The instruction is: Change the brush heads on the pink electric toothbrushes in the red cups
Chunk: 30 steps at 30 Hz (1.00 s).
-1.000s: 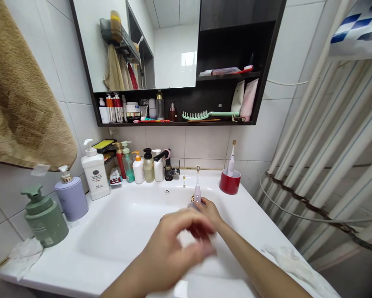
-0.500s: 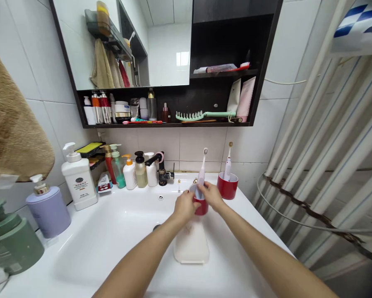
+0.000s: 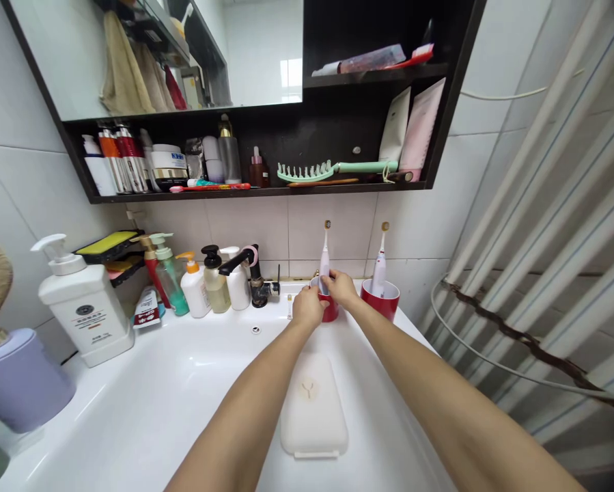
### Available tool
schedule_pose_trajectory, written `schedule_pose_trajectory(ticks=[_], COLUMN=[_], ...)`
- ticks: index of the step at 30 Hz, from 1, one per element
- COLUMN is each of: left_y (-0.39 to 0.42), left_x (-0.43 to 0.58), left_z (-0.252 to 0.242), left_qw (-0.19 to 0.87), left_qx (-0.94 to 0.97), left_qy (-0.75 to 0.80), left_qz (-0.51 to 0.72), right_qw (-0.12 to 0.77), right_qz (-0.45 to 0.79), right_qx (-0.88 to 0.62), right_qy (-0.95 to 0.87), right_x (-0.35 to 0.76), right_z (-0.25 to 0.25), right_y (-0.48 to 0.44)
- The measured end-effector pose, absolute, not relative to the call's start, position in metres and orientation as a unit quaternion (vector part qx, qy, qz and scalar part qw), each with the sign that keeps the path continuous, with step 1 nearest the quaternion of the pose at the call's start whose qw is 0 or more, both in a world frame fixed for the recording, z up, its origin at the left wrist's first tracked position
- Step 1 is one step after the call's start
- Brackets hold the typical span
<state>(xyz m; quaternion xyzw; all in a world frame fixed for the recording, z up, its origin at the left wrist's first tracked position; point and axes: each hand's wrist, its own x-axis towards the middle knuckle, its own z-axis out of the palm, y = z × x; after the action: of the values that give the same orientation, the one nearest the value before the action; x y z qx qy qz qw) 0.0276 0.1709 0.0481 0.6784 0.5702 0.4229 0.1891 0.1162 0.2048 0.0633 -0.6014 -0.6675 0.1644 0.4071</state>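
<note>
One bare left hand (image 3: 309, 307) curled around a round red cup (image 3: 330, 311) at the back right of a glossy white sink (image 3: 184, 396). The right hand (image 3: 341, 287) pinched a slim, pale pink electric toothbrush (image 3: 325, 261) standing nearly upright in that cup. Just to the right, a second red, white-lined cup (image 3: 381, 307) held another pale electric toothbrush (image 3: 379, 272). An off-white, rounded rectangular case (image 3: 314, 413) lay between the forearms.

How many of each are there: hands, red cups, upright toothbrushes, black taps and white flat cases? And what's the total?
Left hand and right hand: 2
Red cups: 2
Upright toothbrushes: 2
Black tap: 1
White flat case: 1
Total: 8
</note>
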Motion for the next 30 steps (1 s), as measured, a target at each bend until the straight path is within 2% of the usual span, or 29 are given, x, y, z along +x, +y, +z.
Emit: schedule_pose_trajectory(ticks=[7,13,20,25,30], left_y=[0.172,0.170,0.174,0.171,0.148], left_x=[0.025,0.027,0.033,0.034,0.026], left_z=[0.052,0.053,0.050,0.054,0.058], left_qw=[0.129,0.085,0.069,0.096,0.115], left_qx=[0.726,0.735,0.734,0.728,0.710], left_qy=[0.604,0.624,0.630,0.632,0.593], left_qz=[0.302,0.249,0.244,0.249,0.363], right_qw=[0.493,0.471,0.468,0.477,0.519], right_qz=[0.017,0.028,0.033,0.045,0.041], right_qx=[-0.632,-0.677,-0.678,-0.668,-0.643], right_qy=[-0.598,-0.564,-0.567,-0.569,-0.562], right_x=[0.160,0.198,0.176,0.172,0.176], right_z=[0.074,0.054,0.049,0.047,0.054], right_y=[0.169,0.162,0.180,0.180,0.159])
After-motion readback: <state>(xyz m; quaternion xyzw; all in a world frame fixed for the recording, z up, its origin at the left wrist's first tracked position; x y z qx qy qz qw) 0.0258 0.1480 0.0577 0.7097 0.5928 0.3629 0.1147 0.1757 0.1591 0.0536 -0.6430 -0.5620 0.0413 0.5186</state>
